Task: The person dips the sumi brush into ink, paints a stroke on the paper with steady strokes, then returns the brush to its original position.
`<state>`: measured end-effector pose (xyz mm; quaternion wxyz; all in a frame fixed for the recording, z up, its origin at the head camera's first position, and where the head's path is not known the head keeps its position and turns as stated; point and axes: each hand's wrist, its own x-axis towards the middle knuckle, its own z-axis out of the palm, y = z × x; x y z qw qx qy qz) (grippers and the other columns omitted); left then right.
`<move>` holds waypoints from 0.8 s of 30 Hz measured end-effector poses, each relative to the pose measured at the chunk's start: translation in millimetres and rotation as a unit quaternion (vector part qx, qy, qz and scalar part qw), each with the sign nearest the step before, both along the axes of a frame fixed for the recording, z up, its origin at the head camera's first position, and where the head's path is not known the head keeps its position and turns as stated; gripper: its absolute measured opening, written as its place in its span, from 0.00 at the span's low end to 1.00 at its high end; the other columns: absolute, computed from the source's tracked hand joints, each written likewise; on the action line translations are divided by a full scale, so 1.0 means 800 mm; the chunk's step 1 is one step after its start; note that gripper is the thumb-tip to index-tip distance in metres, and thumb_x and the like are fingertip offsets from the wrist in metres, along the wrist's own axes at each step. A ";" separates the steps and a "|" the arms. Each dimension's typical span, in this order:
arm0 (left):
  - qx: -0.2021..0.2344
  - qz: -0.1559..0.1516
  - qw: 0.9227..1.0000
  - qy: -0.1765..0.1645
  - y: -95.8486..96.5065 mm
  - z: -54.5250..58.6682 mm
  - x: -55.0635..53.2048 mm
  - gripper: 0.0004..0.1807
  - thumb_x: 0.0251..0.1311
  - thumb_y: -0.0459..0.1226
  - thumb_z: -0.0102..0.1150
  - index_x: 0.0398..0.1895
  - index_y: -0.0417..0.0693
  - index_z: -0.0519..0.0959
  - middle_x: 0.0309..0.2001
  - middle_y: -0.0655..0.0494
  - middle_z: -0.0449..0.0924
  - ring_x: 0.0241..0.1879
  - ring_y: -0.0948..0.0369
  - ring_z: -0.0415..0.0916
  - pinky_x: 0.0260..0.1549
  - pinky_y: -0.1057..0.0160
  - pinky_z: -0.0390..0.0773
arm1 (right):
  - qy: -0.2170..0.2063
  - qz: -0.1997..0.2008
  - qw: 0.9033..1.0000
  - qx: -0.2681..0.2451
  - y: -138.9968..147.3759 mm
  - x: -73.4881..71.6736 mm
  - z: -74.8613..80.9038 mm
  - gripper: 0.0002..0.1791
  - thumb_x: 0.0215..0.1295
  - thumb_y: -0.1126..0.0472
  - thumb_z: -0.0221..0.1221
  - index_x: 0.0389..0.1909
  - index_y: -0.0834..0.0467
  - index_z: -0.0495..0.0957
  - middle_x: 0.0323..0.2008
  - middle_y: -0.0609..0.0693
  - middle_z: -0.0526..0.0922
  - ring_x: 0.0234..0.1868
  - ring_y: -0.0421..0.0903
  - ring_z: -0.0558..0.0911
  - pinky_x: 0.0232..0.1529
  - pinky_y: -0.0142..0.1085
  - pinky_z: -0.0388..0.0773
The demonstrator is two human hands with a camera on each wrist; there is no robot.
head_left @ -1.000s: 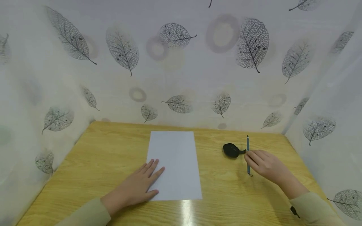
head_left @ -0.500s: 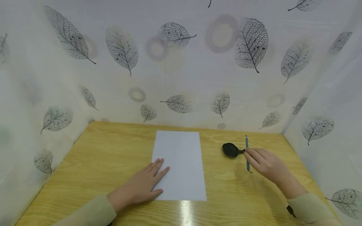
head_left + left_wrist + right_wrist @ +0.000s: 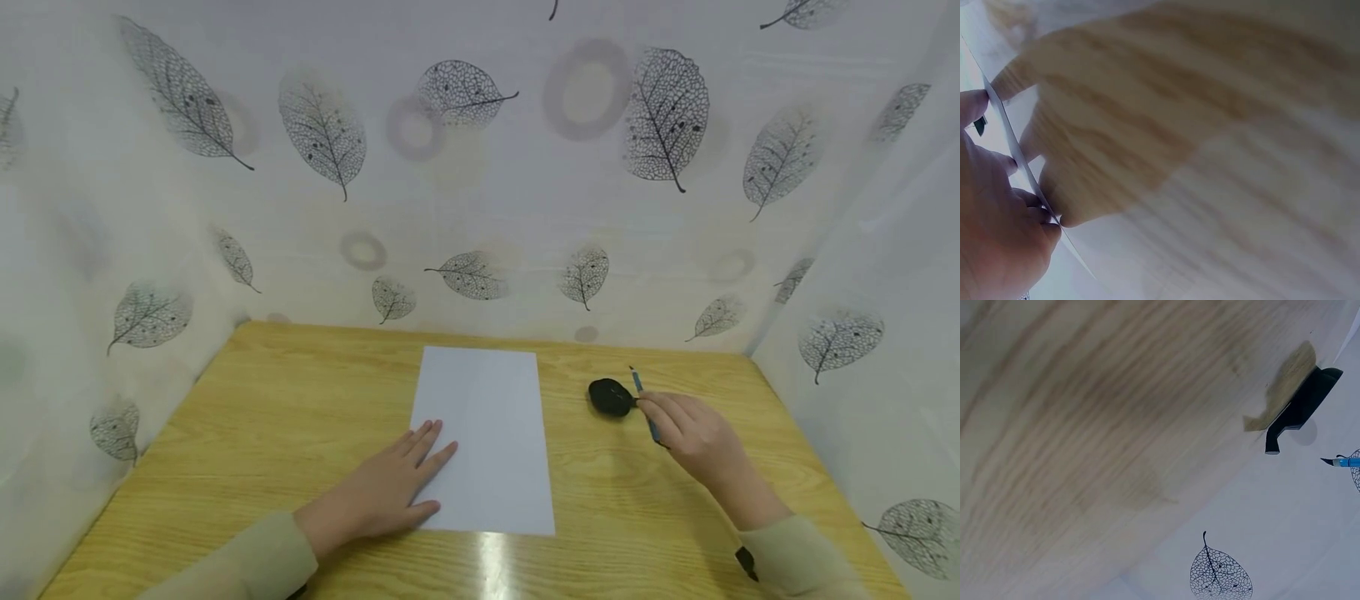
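Note:
A sheet of white paper (image 3: 495,433) lies on the wooden table. My left hand (image 3: 378,492) rests on its left edge, fingers spread and fairly straight; the left wrist view also shows this hand (image 3: 997,212) along the paper's thin edge. With my right hand (image 3: 697,437) I pinch a blue-handled writing brush (image 3: 637,382), its dark tip slanting up and to the left. Only the brush's front end (image 3: 1344,462) shows in the right wrist view; the hand is out of that frame. Just left of the brush sits a black inkstone (image 3: 609,397) with a short narrow tail.
The wood-grain table (image 3: 300,417) meets a pale leaf-printed curtain (image 3: 465,192) at the back and sides. Bare tabletop lies left of the paper and between the paper and the inkstone. Light glares near the table's front.
The paper has slid to the right under my left hand. My right hand has shifted slightly left, and the brush has gone from nearly vertical in view to slanting, tip leftward.

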<state>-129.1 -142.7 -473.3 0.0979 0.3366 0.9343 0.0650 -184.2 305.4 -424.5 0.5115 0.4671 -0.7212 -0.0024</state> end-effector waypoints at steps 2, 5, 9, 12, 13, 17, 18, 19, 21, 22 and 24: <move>0.001 -0.001 1.000 -0.001 0.001 -0.001 -0.001 0.43 0.76 0.60 0.50 0.87 0.53 0.53 0.87 0.39 0.43 0.86 0.44 0.46 0.83 0.45 0.57 | -0.003 -0.004 1.000 -0.013 0.000 0.000 -0.002 0.18 0.84 0.70 0.48 0.37 0.72 0.85 0.33 0.63 0.90 0.26 0.56 0.87 0.25 0.45 0.86; 0.003 -0.003 1.000 -0.001 0.003 -0.001 -0.001 0.43 0.76 0.60 0.50 0.87 0.53 0.53 0.87 0.39 0.43 0.86 0.43 0.46 0.83 0.45 0.57 | -0.008 -0.007 0.999 -0.037 0.001 0.001 -0.007 0.19 0.84 0.66 0.50 0.36 0.72 0.85 0.32 0.63 0.90 0.25 0.57 0.87 0.24 0.46 0.86; 0.005 -0.005 1.000 -0.001 0.006 0.000 0.000 0.43 0.76 0.59 0.51 0.87 0.53 0.53 0.87 0.39 0.43 0.86 0.43 0.46 0.83 0.45 0.57 | -0.023 -0.013 0.997 -0.069 0.003 0.001 -0.011 0.19 0.83 0.64 0.52 0.36 0.72 0.85 0.31 0.62 0.90 0.25 0.58 0.87 0.24 0.46 0.86; 0.005 -0.005 1.000 -0.001 0.009 0.001 0.000 0.43 0.76 0.59 0.50 0.87 0.53 0.53 0.87 0.39 0.44 0.86 0.43 0.46 0.83 0.45 0.57 | -0.039 -0.026 0.995 -0.085 0.004 0.002 -0.015 0.21 0.84 0.60 0.52 0.37 0.72 0.86 0.32 0.61 0.90 0.25 0.57 0.87 0.24 0.46 0.86; 0.005 -0.005 1.000 -0.002 0.009 0.002 0.000 0.43 0.76 0.59 0.50 0.87 0.53 0.53 0.87 0.39 0.44 0.86 0.43 0.46 0.83 0.45 0.57 | -0.042 -0.030 0.995 -0.091 0.005 0.002 -0.016 0.22 0.84 0.59 0.52 0.37 0.72 0.86 0.32 0.61 0.90 0.25 0.57 0.87 0.24 0.46 0.86; 0.011 -0.007 1.000 -0.007 0.012 0.004 0.000 0.43 0.76 0.59 0.50 0.87 0.52 0.54 0.87 0.38 0.44 0.86 0.42 0.46 0.83 0.44 0.57 | -0.054 -0.039 0.991 -0.113 0.005 0.003 -0.019 0.24 0.84 0.56 0.52 0.37 0.71 0.87 0.31 0.60 0.90 0.26 0.56 0.88 0.25 0.47 0.85; 0.011 -0.008 1.000 -0.008 0.013 0.005 0.000 0.43 0.76 0.59 0.50 0.87 0.52 0.54 0.87 0.39 0.44 0.86 0.42 0.46 0.83 0.44 0.57 | -0.059 -0.043 0.990 -0.119 0.005 0.004 -0.019 0.24 0.84 0.55 0.53 0.37 0.70 0.87 0.31 0.60 0.90 0.26 0.56 0.88 0.25 0.47 0.85; 0.012 -0.009 1.000 -0.010 0.013 0.005 0.000 0.43 0.77 0.59 0.50 0.87 0.52 0.54 0.87 0.39 0.44 0.86 0.42 0.46 0.83 0.44 0.57 | -0.064 -0.046 0.989 -0.124 0.005 0.004 -0.020 0.24 0.84 0.55 0.53 0.38 0.70 0.87 0.31 0.61 0.90 0.27 0.57 0.88 0.26 0.47 0.85; 0.012 -0.014 1.000 -0.008 0.014 0.004 0.000 0.43 0.77 0.59 0.50 0.87 0.51 0.53 0.87 0.38 0.44 0.86 0.42 0.46 0.83 0.43 0.57 | -0.080 -0.054 0.986 -0.134 0.005 0.005 -0.020 0.24 0.84 0.54 0.53 0.39 0.70 0.87 0.31 0.61 0.90 0.27 0.57 0.88 0.26 0.48 0.85; 0.009 -0.016 1.000 -0.006 0.014 0.004 -0.001 0.43 0.77 0.59 0.49 0.87 0.51 0.53 0.87 0.39 0.43 0.86 0.43 0.46 0.83 0.44 0.57 | -0.087 -0.059 0.985 -0.138 0.006 0.006 -0.021 0.24 0.84 0.53 0.53 0.39 0.70 0.87 0.32 0.61 0.90 0.28 0.57 0.88 0.26 0.48 0.85; 0.005 -0.021 1.000 -0.002 0.016 0.003 -0.002 0.43 0.77 0.59 0.49 0.87 0.51 0.53 0.87 0.39 0.43 0.86 0.43 0.46 0.83 0.44 0.57 | -0.101 -0.072 0.982 -0.144 0.007 0.007 -0.022 0.25 0.85 0.52 0.52 0.40 0.70 0.87 0.32 0.62 0.90 0.28 0.57 0.89 0.28 0.48 0.85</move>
